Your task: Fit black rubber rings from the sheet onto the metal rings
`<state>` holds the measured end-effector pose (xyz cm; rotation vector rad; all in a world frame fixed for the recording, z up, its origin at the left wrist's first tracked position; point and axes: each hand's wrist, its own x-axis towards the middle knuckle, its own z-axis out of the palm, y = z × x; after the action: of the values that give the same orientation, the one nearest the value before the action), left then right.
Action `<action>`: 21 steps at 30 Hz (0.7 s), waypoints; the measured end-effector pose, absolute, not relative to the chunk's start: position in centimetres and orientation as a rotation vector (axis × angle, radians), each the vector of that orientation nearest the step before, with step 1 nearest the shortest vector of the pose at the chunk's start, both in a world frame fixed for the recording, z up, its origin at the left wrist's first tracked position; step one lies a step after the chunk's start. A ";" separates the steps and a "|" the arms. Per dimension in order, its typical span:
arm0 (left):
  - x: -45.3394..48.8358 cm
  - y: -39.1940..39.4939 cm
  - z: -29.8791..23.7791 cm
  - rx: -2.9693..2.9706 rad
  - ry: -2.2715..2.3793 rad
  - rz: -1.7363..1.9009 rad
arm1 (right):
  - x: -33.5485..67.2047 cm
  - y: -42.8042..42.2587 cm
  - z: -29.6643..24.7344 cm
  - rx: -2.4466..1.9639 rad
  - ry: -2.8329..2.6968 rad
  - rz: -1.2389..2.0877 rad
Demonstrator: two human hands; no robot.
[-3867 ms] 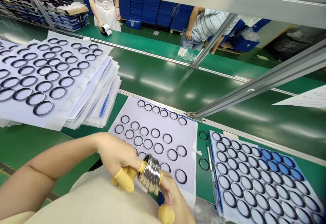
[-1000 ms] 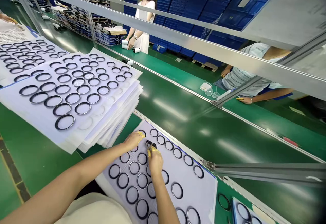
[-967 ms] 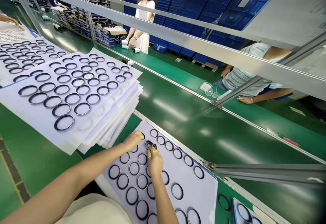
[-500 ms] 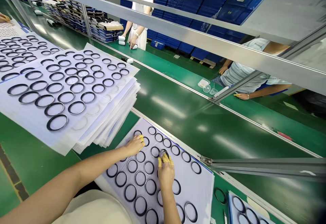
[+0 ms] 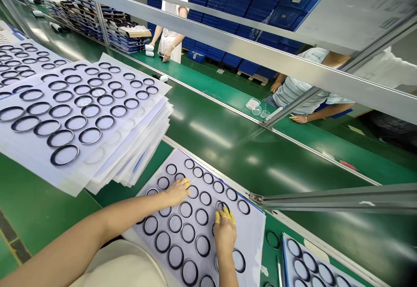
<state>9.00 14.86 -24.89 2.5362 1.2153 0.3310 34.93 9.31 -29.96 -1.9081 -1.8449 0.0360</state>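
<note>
Yellow finger cots cover the fingertips of both my hands. My right hand (image 5: 225,232) pinches a black ring with a shiny silver edge (image 5: 222,206), just above a white sheet (image 5: 249,239) on the bench. Its fingers partly hide that ring. To the left, my left hand (image 5: 177,192) reaches over the same sheet, fingers bent and slightly apart, at the left edge of another ring (image 5: 193,191). I see nothing held in it. Many similar rings lie flat in loose rows around both hands, such as one ring (image 5: 188,233) between my forearms.
A tall stack of white sheets (image 5: 143,148) bearing rings stands at left. At right lie a loose ring (image 5: 273,239), a thin pen-like tool (image 5: 279,271) and a smaller sheet with rings (image 5: 288,263). Metal rails (image 5: 325,198) cross the green conveyor (image 5: 208,117); two people work beyond.
My right hand has moved right and slightly down across the sheet with its ring. My left hand has shifted a little right and down, from one ring towards another. The view has turned slightly.
</note>
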 end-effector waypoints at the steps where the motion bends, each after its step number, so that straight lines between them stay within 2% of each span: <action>1: 8.9 14.8 -24.9 2.532 1.214 0.329 | 35.5 9.0 -30.0 -1.926 -1.842 0.031; 6: 8.0 15.3 -24.3 2.487 1.273 0.352 | 38.5 6.7 -29.1 -2.080 -1.742 -0.059; 11: 6.5 19.5 -23.5 2.401 1.485 0.391 | 41.4 5.4 -27.4 -2.258 -1.624 -0.185; 16: 5.9 24.2 -23.5 2.352 1.608 0.344 | 43.4 10.1 -26.9 -2.239 -1.780 -0.195; 21: 6.9 25.5 -24.4 2.326 1.647 0.286 | 44.5 14.6 -27.9 -2.231 -1.948 -0.160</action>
<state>6.91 25.48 -24.38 2.3255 1.6467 0.2855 44.49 14.64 -27.89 -2.2307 -1.9479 -0.1599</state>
